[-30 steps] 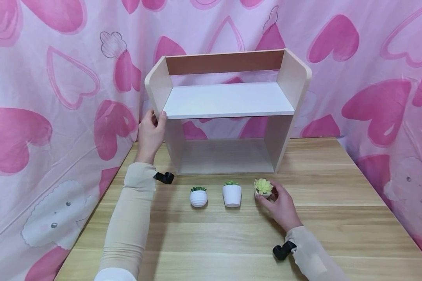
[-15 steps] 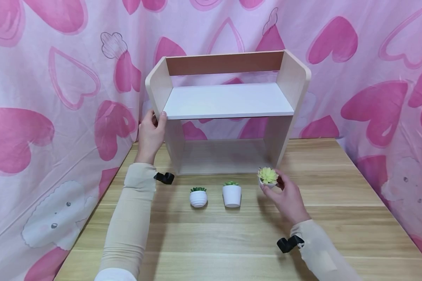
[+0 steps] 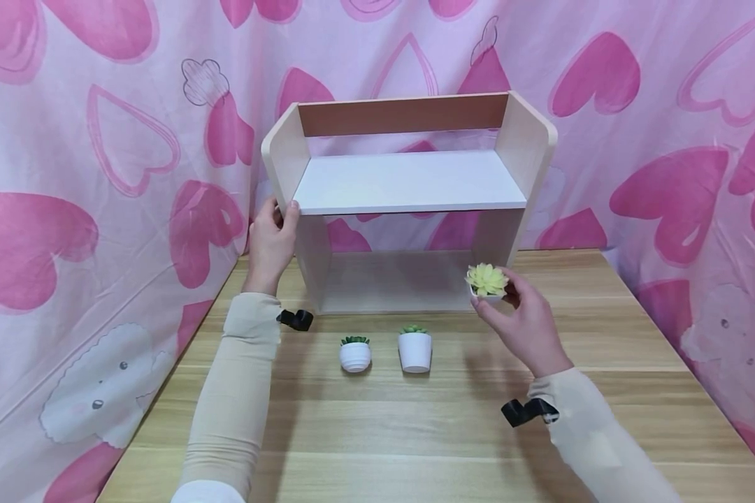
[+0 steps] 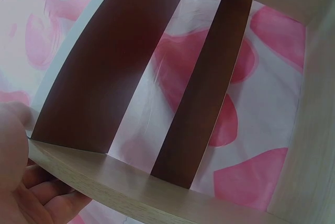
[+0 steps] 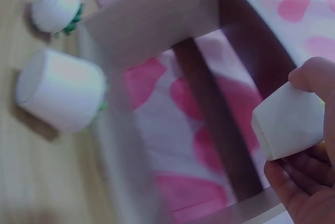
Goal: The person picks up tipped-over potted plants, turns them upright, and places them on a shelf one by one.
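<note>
I have my right grip (image 3: 531, 325) clamped on the yellow plant (image 3: 486, 281), thumb and fingers pinching its white pot, raised above the bench (image 3: 403, 433) near the shelf's (image 3: 409, 183) lower right side. My left grip (image 3: 272, 241) is closed round the shelf's left panel, thumb at the front edge by the white board. On the bench before the shelf, I see the round pot (image 3: 355, 358) left of the tall pot (image 3: 415, 352), the two apart.

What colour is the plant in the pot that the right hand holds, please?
The plant is pale yellow-green; it shows best in the head view.
</note>
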### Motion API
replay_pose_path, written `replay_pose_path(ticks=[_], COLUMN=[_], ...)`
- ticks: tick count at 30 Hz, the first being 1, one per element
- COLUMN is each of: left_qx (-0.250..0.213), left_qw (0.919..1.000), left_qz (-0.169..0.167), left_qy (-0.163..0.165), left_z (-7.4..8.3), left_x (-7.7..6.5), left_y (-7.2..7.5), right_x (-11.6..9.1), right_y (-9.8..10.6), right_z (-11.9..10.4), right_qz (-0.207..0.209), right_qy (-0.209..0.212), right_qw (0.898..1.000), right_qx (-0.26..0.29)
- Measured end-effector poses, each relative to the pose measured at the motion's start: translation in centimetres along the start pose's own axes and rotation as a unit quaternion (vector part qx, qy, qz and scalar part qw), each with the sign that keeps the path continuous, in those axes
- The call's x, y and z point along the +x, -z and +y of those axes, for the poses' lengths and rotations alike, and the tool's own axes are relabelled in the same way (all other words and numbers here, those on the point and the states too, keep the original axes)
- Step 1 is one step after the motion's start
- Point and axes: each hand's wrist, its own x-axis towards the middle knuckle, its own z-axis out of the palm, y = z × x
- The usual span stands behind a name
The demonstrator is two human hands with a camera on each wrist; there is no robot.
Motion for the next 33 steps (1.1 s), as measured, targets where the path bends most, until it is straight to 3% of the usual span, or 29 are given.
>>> replay_pose_path(ticks=[15,20,33], left_qx=[-0.003,0.002,0.006], left_qw=[1.0,1.0,0.9999], left_qz=[0.003,0.001,0.006], left_qy=[0.001,-0.001,-0.013], left_z=[-0.1,-0.2,0.1], left_x=[-0.1,-0.1,-0.1], left_y=[0.3,0.2,0.1], right_x=[4.5,5.8,9.5], right_y=[2.9,3.5,3.8], right_z=[-5.6,-7.1,-9.3], right_qz=[0.028,0.036,0.046], right_qy=[0.045,0.034,-0.007], right_qw=[0.998,0.998,0.998], right_qx=[-0.024,-0.047,-0.036])
